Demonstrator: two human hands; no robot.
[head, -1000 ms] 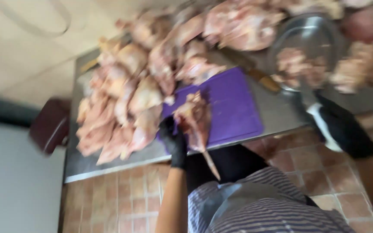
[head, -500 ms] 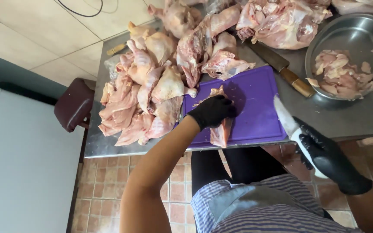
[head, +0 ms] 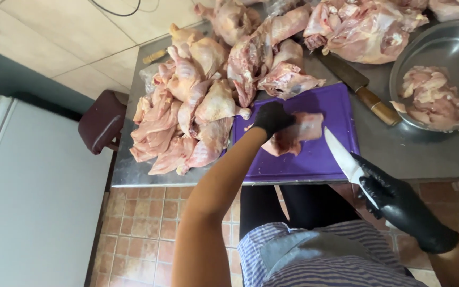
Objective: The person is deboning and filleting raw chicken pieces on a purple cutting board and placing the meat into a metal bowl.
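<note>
Steel worktop [head: 399, 154], and it's crowded: a purple cutting board [head: 314, 159] sits at the front edge, a heap of raw chicken pieces [head: 187, 117] just left of it, a wooden-handled cleaver [head: 359, 87] beside a metal bowl [head: 452, 48] on the right.

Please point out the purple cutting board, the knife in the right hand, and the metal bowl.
purple cutting board [head: 314, 157]: head view, bare near part of its surface.
knife [head: 341, 155]: head view, middle of the blade.
metal bowl [head: 455, 45]: head view, bare inner wall.
</note>
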